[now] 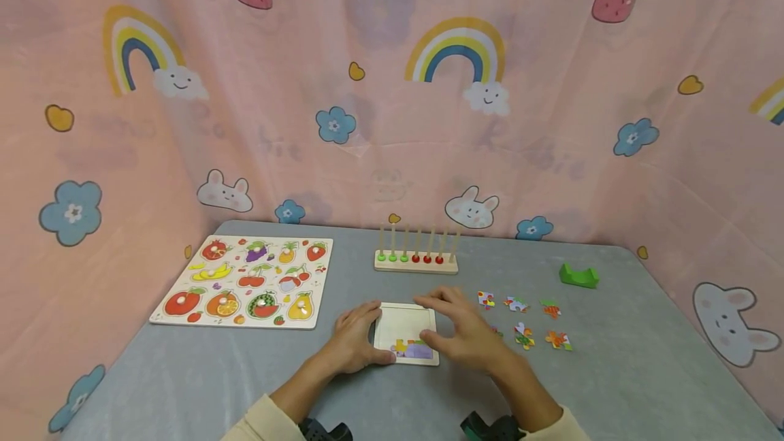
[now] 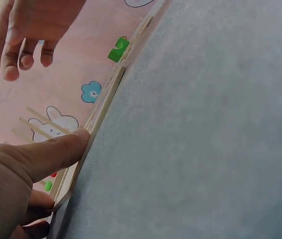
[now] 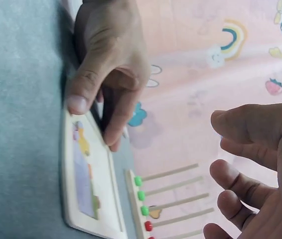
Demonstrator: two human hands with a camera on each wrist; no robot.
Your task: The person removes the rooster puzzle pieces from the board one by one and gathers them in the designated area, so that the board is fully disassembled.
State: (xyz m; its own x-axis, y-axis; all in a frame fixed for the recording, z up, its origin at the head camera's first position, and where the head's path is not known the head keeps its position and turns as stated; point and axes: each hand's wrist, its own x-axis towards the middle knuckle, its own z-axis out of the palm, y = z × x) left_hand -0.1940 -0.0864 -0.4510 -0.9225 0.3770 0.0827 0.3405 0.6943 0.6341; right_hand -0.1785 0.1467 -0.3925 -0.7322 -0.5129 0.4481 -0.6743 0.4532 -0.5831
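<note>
A small wooden puzzle tray (image 1: pixel 401 322) lies on the grey table in front of me, with joined purple, yellow and orange jigsaw pieces (image 1: pixel 418 350) along its near edge. My left hand (image 1: pixel 355 342) grips the tray's left side, thumb at the near corner and fingers along the far part of that side. Above the tray's right side hovers my right hand (image 1: pixel 467 332), fingers loosely bent and apart from the thumb. The right wrist view shows nothing clearly held in it. Loose jigsaw pieces (image 1: pixel 524 336) lie to its right, one partly hidden behind the hand.
A fruit peg board (image 1: pixel 233 281) lies at the left. At the back stands a wooden peg rack (image 1: pixel 416 264) with green and red beads. A green block (image 1: pixel 578 276) with a curved top sits at the back right. Patterned pink curtain (image 1: pixel 380 155) surrounds the table.
</note>
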